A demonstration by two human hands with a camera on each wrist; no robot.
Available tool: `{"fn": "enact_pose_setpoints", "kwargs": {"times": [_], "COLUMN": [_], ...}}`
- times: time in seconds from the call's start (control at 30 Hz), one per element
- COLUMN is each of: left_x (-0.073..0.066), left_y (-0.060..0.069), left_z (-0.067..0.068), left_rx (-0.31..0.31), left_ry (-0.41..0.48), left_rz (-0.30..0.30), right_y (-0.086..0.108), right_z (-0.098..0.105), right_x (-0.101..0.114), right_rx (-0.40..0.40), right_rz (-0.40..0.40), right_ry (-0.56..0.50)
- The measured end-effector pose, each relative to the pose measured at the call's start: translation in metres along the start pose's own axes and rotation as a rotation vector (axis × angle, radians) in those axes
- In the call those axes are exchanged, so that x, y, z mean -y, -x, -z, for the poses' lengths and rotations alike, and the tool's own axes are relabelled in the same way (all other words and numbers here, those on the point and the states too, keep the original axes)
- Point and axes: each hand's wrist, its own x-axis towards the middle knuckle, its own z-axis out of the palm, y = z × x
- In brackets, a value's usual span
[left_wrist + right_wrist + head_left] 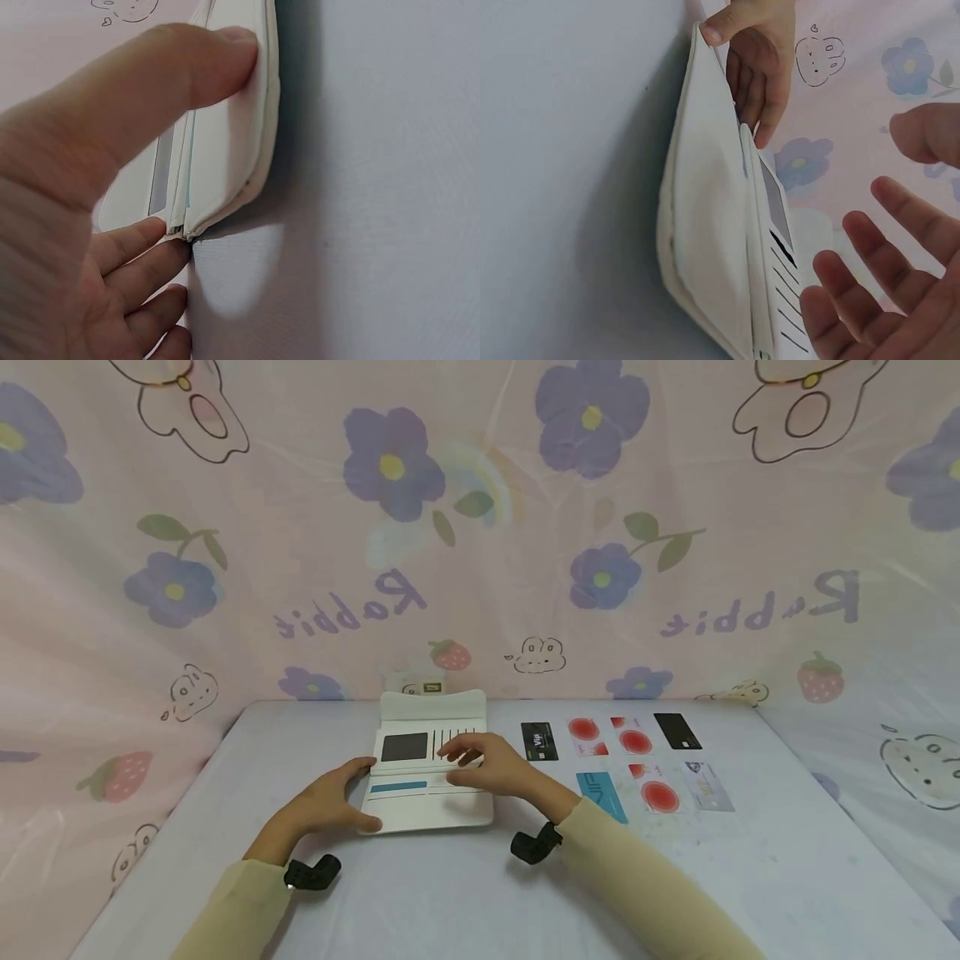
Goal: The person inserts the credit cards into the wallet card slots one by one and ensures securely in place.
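A white wallet (pixel 435 810) lies unfolded on the table, its flap turned up at the far side. The upper panel shows a dark rectangle (pixel 405 747) beside a row of card slots (pixel 789 300). Just under the fold runs a blue strip (pixel 397 787). My left hand (pixel 322 802) holds the wallet's left edge, the thumb (pixel 217 64) lying over the near panel and fingertips touching the edge by the fold. Over the slots hovers my right hand (pixel 491 766), fingers apart and loosely bent, with nothing in them. It covers part of the wallet in the head view.
To the right lie several cards in two rows: a black Vip card (pixel 539 742), a plain black card (pixel 677 732), a blue card (pixel 602 796), a grey card (pixel 707 787) and cards with red circles (pixel 660 796). A patterned curtain (pixel 480 568) surrounds the white table (pixel 420 902).
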Motion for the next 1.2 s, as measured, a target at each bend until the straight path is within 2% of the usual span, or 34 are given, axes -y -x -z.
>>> {"fn": "enact_pose_setpoints", "kwargs": {"times": [0.83, 1.2], "left_x": [0.001, 0.000], "left_y": [-0.002, -0.001], "left_z": [-0.001, 0.000], "left_rx": [0.004, -0.001], "left_ry": [0.007, -0.007], "left_rz": [-0.012, -0.013], "right_y": [0.035, 0.049], "right_z": [0.040, 0.054], "right_x": [-0.011, -0.018], "right_rx": [0.004, -0.029], "right_rz": [-0.056, -0.085], "right_ry": [0.076, 0.106]}}
